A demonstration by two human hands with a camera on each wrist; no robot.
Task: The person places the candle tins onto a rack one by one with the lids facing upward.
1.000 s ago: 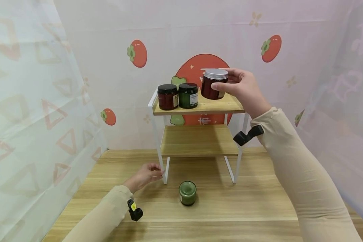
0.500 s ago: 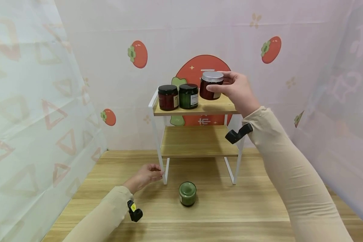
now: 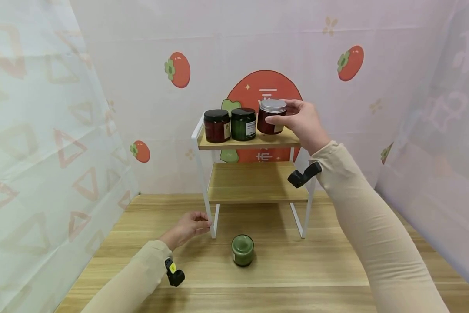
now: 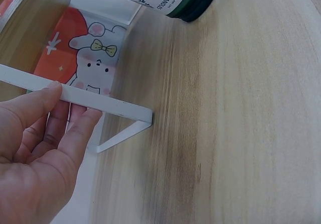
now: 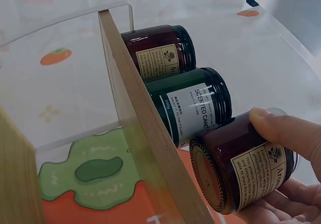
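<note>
My right hand (image 3: 306, 125) grips a dark red candle jar (image 3: 268, 128) with a silver lid, thumb in front and fingers behind. The jar is at the top board of a two-tier rack; in the right wrist view its base is tilted near the board's edge (image 5: 145, 106), and contact is unclear. Left of it stand a green candle jar (image 3: 240, 129) and a dark red candle jar (image 3: 215, 132), both black-lidded. Low down, my left hand (image 3: 187, 228) pinches the rack's white metal leg (image 4: 113, 104) between thumb and fingers.
Another green candle jar (image 3: 242, 251) stands on the wooden table (image 3: 297, 269) in front of the rack. The rack's lower board (image 3: 257, 180) lies beneath the top one. A printed cloth (image 3: 140, 87) hangs behind, with more cloth at both sides.
My right hand has carried the silver-lidded jar left and then down, closer to the top board and the green jar. The left hand has stayed on the leg.
</note>
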